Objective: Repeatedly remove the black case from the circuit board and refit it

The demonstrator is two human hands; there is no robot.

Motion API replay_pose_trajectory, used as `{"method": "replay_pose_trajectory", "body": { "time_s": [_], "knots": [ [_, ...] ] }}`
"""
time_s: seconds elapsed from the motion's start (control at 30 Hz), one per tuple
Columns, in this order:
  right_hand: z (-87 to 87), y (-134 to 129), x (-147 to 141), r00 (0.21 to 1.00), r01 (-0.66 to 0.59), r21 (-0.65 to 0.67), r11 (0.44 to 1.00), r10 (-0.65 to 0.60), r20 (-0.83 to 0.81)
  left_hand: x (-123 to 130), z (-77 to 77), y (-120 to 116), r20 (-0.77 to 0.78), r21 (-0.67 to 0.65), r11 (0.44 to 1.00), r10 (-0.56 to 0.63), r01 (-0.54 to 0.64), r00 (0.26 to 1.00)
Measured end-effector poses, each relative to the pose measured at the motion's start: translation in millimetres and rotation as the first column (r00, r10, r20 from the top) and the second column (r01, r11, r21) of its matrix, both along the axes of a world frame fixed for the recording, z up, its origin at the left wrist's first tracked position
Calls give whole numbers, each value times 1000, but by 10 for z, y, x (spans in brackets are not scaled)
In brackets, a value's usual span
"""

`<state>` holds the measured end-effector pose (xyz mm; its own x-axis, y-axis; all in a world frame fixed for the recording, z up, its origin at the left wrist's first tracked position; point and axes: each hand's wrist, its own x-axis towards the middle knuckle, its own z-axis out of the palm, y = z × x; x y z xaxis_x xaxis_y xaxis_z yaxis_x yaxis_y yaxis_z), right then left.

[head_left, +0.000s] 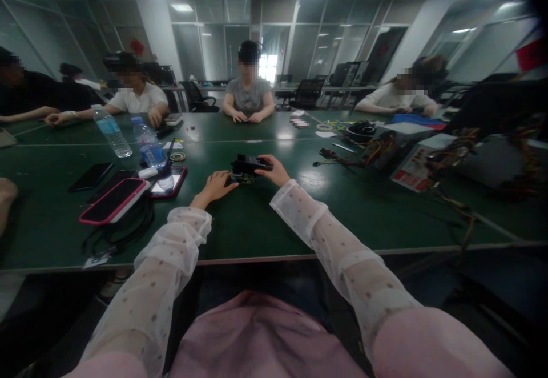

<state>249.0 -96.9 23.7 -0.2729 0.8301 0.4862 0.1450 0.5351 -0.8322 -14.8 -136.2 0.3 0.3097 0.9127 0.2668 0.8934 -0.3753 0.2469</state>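
Observation:
Near the middle of the table, a black boxy part (247, 164) sits over a small circuit board (244, 179), tilted slightly. My right hand (276, 171) is closed around the right end of the black part, fingers on top. My left hand (217, 187) rests low at the left side, with its thumb and fingertips pinching the edge of the circuit board. Whether the two pieces are joined cannot be made out at this size.
Left of my hands lie a pink-edged phone (113, 201), a red-cased tablet (169, 182), a dark phone (91, 177) and two water bottles (112, 132). On the right are power supply boxes (417, 164) with loose cables (363, 158). Several people sit around the green table (342, 212).

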Motion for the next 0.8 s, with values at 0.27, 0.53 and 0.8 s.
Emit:
{"method": "replay_pose_trajectory", "body": {
  "time_s": [0.27,0.53,0.8],
  "knots": [
    [-92,12,1,995,-11,9,1000,10,95,5,-3,2,18,-16,1000,4,-4,1000],
    [-185,-26,-17,958,4,53,999,-19,288,-7,-32,7,109,-2,1000,21,-21,994],
    [-233,-6,-9,956,-16,10,1000,12,293,0,10,-25,63,19,1000,-23,21,998]
  ]
}}
